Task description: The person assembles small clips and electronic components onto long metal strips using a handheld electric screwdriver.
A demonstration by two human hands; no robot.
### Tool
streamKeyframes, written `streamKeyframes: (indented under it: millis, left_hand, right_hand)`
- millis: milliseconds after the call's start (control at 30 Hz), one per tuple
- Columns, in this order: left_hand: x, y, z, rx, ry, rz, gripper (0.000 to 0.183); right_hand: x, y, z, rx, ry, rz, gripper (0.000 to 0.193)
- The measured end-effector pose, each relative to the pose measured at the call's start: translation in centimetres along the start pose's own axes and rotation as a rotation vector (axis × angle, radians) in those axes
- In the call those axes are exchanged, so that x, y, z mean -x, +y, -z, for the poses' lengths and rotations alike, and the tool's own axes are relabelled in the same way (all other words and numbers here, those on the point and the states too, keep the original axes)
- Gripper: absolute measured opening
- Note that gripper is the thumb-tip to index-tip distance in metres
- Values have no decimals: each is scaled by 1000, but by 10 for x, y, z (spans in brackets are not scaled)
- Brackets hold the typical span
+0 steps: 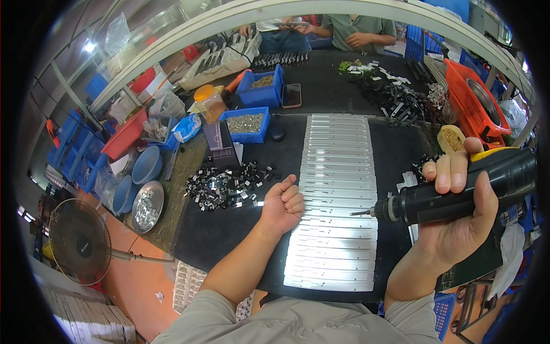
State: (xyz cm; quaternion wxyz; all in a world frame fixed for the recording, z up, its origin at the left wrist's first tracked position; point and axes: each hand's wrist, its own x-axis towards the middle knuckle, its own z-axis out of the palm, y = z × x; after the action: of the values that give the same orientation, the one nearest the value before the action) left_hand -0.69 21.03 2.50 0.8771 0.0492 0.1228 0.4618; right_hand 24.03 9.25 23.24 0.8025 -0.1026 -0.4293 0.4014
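My right hand (pixel 450 243) grips a black electric screwdriver (pixel 438 202) with a yellow patch on its body. Its thin bit points left, over a row of silver metal strips (pixel 335 189) laid side by side on the black table mat. My left hand (pixel 282 205) is closed in a fist at the left edge of the strips; whatever its fingers may hold is hidden. Left of that fist lies a heap of small black and silver clip-like parts (pixel 223 186).
Blue bins of small metal parts (pixel 245 124), a phone (pixel 291 96) and an orange-lidded jar (pixel 209 103) stand farther back. Black parts (pixel 395 97) and a red basket (pixel 472 97) lie at right. A fan (pixel 80 241) stands left. Across the table are people (pixel 361 34).
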Motion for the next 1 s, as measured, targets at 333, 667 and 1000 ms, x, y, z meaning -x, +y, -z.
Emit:
streamKeyframes:
  millis: [333, 667, 1000]
  left_hand:
    - [1, -1, -2, 6, 13, -2, 23]
    - [1, 0, -3, 8, 24, 3, 23]
    - [0, -1, -1, 18, 4, 3, 19]
  right_hand:
    - [1, -1, -2, 4, 6, 7, 45]
    - [1, 0, 1, -6, 14, 21, 49]
    - [1, 1, 3, 4, 6, 19, 50]
